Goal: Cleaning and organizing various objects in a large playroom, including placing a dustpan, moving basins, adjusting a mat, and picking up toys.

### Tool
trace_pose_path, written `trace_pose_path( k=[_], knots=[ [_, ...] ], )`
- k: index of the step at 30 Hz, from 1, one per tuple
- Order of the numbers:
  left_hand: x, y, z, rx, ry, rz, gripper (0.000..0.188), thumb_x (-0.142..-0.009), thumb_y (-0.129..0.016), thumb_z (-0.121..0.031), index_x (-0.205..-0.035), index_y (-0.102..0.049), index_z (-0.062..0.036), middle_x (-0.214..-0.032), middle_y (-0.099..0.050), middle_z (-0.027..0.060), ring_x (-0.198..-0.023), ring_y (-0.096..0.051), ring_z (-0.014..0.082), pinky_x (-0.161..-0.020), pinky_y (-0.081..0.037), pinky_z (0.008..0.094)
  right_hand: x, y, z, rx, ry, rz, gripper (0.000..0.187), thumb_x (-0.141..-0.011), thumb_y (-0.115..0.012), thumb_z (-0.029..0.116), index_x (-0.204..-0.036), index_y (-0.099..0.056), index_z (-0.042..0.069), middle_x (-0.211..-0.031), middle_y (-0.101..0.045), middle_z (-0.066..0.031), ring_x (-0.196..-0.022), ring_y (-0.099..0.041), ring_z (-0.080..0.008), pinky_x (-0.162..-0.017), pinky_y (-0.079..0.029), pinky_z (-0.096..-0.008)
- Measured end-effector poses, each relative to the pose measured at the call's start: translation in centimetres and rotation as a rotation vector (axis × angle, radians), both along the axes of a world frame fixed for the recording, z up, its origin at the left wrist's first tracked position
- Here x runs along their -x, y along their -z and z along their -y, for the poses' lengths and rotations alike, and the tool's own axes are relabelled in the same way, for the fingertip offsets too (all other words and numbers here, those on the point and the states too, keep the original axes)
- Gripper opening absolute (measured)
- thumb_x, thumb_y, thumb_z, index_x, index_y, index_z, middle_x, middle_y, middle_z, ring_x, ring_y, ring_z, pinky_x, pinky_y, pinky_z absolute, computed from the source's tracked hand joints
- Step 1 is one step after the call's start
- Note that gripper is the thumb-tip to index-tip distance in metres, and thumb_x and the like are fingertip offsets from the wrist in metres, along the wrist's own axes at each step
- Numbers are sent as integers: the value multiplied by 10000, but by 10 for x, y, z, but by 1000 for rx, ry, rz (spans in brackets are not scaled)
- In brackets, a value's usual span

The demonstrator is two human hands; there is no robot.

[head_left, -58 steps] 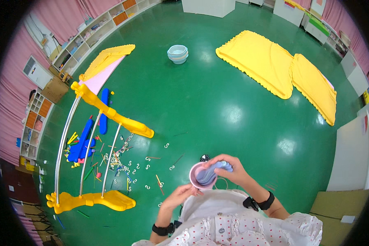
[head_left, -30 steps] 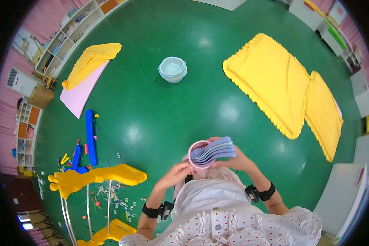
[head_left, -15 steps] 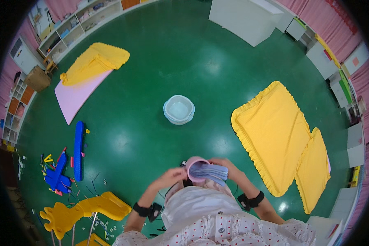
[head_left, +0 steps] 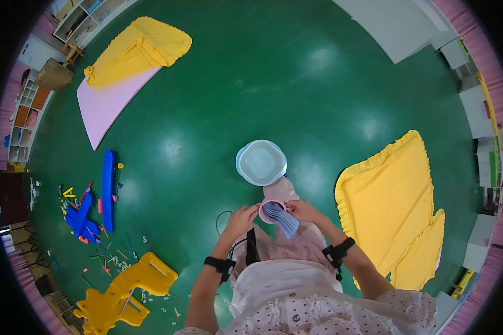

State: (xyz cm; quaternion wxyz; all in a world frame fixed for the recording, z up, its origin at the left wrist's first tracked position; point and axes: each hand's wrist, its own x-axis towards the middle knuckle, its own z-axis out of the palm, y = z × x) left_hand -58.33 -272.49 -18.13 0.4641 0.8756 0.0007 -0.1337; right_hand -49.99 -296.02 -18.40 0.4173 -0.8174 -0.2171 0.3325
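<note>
The left hand (head_left: 242,219) grips the left side of a pink cup (head_left: 263,215), while the right hand (head_left: 302,211) pinches its right edge. The cup is in front of the person's lap, with a bundle of blue spoons (head_left: 285,221) leaning out over its rim. Just beyond, a pale blue basin (head_left: 261,162) sits on the green floor (head_left: 218,111), near the person's foot.
</note>
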Motion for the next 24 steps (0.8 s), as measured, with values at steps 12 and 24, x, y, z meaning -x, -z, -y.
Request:
trace_pose_path(
  k=[12, 24],
  knots=[
    [-207, 283, -26, -224, 84, -476, 228, -842, -373, -240, -980, -497, -108, -833, -566, 167, -792, -536, 346, -679, -408, 444, -229, 276, -72, 409, -336, -95, 231, -741, -483, 254, -882, -559, 87, -780, -588, -154, -755, -571, -318, -646, -451, -413],
    [-250, 459, -43, -306, 406, -807, 206, -826, -395, -210, -943, -550, -142, -859, -588, 118, -818, -548, 312, -691, -436, 412, -206, 449, -82, 665, -409, -426, 298, -783, -419, 114, -1074, -408, 47, -886, -578, -177, -830, -570, -309, -683, -461, -413]
  ],
)
